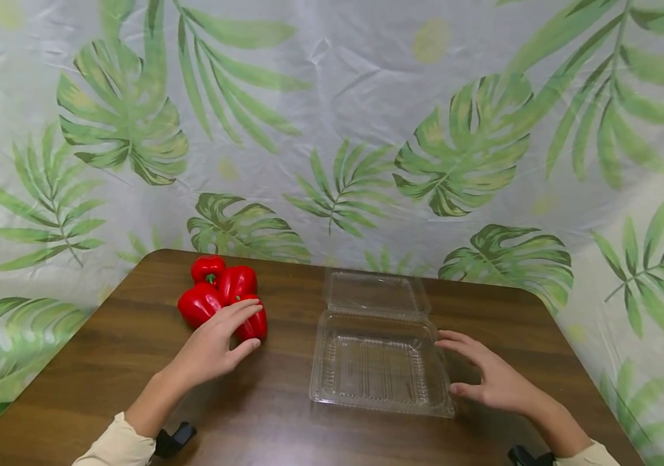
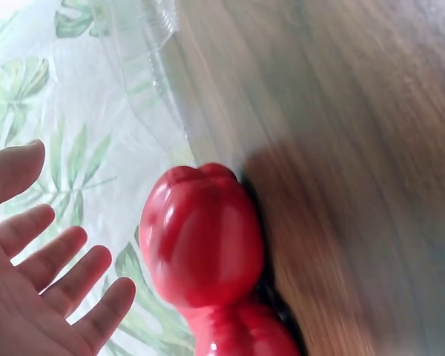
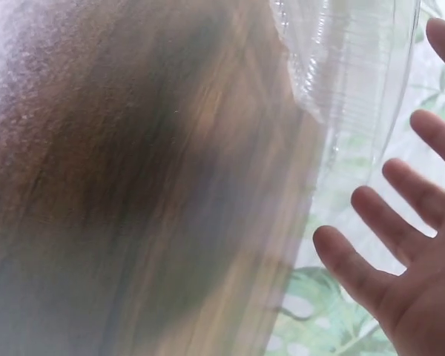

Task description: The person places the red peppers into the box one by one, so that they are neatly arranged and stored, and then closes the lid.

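Note:
Several red bell peppers (image 1: 200, 304) sit grouped on the left part of the table. My left hand (image 1: 215, 346) hovers over the nearest pepper (image 1: 253, 321), fingers spread and relaxed. In the left wrist view a gap separates that hand (image 2: 41, 282) from a pepper (image 2: 204, 237), and nothing is in its palm. A clear plastic clamshell box (image 1: 375, 369) lies with its lid (image 1: 375, 291) folded back. Beside the box's right edge is my right hand (image 1: 492, 375), its fingers extended. The right wrist view shows this hand (image 3: 408, 222) holding nothing, near the box wall (image 3: 348, 74).
The brown wooden table (image 1: 274, 414) has rounded far corners. Behind it hangs a pale curtain (image 1: 355, 84) printed with green leaves, close to the table's far edge. Black straps (image 1: 175, 440) circle the wrists.

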`<state>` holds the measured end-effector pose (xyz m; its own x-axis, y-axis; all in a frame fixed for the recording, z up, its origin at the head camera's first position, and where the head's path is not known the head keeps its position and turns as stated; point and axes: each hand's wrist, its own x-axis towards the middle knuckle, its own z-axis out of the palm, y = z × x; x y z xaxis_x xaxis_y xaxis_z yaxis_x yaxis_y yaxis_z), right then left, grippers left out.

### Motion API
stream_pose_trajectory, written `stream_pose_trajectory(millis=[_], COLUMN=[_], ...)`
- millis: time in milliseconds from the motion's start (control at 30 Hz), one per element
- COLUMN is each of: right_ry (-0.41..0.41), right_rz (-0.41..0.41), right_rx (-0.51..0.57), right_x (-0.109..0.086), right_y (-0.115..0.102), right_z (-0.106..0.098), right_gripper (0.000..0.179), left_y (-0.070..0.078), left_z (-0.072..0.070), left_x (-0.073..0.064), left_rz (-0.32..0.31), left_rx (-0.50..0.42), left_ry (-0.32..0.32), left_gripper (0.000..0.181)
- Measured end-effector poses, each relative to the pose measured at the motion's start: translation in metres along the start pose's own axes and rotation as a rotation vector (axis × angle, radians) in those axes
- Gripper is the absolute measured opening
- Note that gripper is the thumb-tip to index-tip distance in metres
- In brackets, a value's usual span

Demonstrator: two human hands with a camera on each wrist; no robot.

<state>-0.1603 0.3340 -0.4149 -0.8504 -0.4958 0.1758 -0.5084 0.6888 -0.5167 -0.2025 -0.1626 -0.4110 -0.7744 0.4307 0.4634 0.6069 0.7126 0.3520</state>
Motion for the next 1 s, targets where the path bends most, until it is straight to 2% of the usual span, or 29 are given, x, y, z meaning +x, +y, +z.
stream_pose_trajectory(millis=[167, 333, 500, 633, 767, 867, 1000], right_ry=[-0.027, -0.042, -0.006, 0.018, 0.028, 0.036, 0.049], right_rz=[-0.003, -0.02, -0.068, -0.086, -0.092, -0.097, -0.11], right_rx=[-0.036, -0.045, -0.089, -0.109, -0.105, -0.115, -0.135], right_x=[0.004, 0.006, 0.005, 0.005, 0.004, 0.004, 0.006], right_y=[-0.002, -0.004, -0.005, -0.003, -0.001, -0.001, -0.001], right_z=[0.002, 0.005, 0.007, 0.01, 0.011, 0.01, 0.011], right_gripper=[0.066, 0.069, 0.071, 0.074, 0.074, 0.074, 0.074], left_y=[-0.005, -0.011, -0.016, -0.019, -0.026, -0.04, -0.061], left_z=[-0.003, -0.006, -0.006, -0.008, -0.011, -0.016, -0.023], left_x=[-0.004, -0.007, -0.007, -0.009, -0.008, -0.003, 0.006], left_rz=[-0.036, -0.023, -0.007, -0.016, -0.028, -0.063, -0.181], left_rx=[-0.025, -0.016, -0.009, -0.006, -0.003, 0.013, 0.061], left_ry=[0.042, 0.074, 0.102, 0.11, 0.145, 0.166, 0.173], left_gripper=[0.057, 0.054, 0.052, 0.052, 0.05, 0.047, 0.043])
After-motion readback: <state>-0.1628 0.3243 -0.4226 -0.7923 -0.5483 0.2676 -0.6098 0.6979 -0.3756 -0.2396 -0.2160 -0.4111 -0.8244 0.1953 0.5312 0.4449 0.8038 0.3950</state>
